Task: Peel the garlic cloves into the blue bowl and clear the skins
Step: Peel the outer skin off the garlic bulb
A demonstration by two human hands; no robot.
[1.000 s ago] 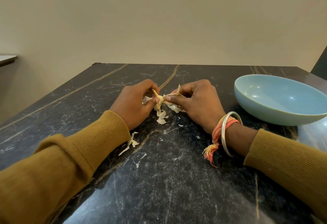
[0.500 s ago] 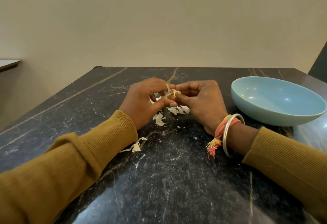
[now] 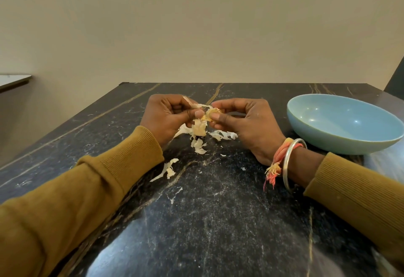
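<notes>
Nearest are two mustard-brown ribbed knit sleeves, the left sleeve [image 3: 65, 200] and the right sleeve [image 3: 354, 189], both reaching forward over a glossy black marble table [image 3: 207, 222] veined in white and dull gold; on the right wrist sit a plain silver metal bangle [image 3: 288, 165] and, just beside it on the hand's side, a wound orange-pink thread band [image 3: 278, 158] ending in a frayed tassel; a curled scrap of papery white skin [image 3: 167, 169] lies on the marble just beside the left cuff, with tiny flecks scattered further right.

Further on, a loose heap of pale garlic skins [image 3: 200, 145] lies on the table below and between the two hands; the left hand [image 3: 168, 117] and the right hand [image 3: 244, 121] are brought together at mid-table, fingers curled; both pinch one small yellowish, half-peeled garlic clove [image 3: 211, 114] between thumb and fingertips; a broad strip of loosened skin [image 3: 199, 129] hangs from it toward the heap, and thinner white shreds stick up behind the left fingers.

To the right of the right hand, near but apart from it, stands a wide, shallow pale blue ceramic bowl [image 3: 328, 143] on the table; behind everything rises a plain beige wall [image 3: 196, 25]; a pale ledge [image 3: 13, 79] juts in at the far left.
</notes>
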